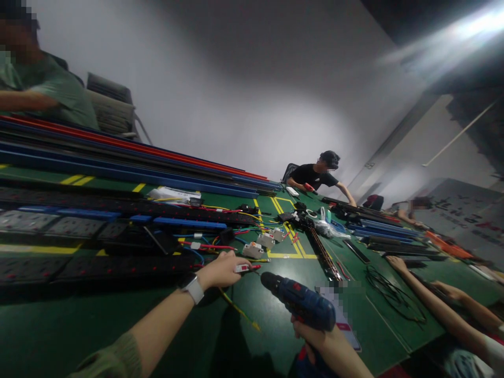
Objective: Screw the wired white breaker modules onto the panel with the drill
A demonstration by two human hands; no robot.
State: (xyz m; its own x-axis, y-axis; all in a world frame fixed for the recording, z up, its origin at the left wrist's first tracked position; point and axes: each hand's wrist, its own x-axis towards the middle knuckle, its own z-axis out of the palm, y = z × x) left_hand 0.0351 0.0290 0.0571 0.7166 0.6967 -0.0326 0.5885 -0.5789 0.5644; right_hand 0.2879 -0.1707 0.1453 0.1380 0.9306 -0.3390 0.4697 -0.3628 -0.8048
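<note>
My right hand (315,336) is wrapped round the grip of a blue cordless drill (301,303), whose nose points left. Just left of the drill's tip, my left hand (222,269) pinches a small white block with red parts (242,268). A red piece sticks out of the block toward the drill; whether the bit touches it I cannot tell. Below my left hand hangs a yellow-green wire (241,310) with a yellow end. Behind it lie a long black power strip (129,269) and several small white modules, one of them a white module (253,250) close to my fingers.
More strips with coloured wires and blue rails (189,223) fill the left side of the green table (252,352). A phone-like flat panel (342,323) lies behind my right hand. Black cable (389,294) coils at right. Co-workers sit around, one co-worker (315,176) opposite.
</note>
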